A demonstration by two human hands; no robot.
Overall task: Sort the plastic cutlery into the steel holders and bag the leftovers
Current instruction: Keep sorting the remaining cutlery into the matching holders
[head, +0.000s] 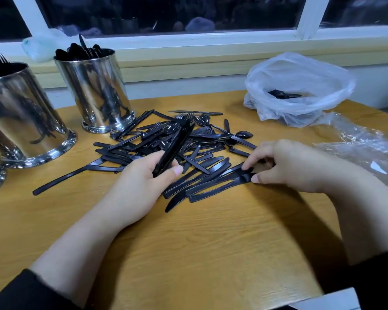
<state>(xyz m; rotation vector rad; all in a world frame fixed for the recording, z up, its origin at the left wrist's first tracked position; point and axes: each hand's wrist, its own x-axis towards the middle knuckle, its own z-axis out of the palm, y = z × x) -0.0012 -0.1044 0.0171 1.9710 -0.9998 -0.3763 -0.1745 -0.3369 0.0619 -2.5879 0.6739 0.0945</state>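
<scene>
Black forks sit bunched in the left hand, fingers clamped round them, while right hand fingers pinch a knife from the desk pile; lift it singly.

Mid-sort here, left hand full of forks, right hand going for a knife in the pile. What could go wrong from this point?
1. The left hand grips the fork bundle only near its handle ends, so it might fan out or slip.
2. The right hand pinches a knife overlapping others; neighbours could drag along.
3. The long knife lies near the table's left edge and could be knocked off.
</scene>
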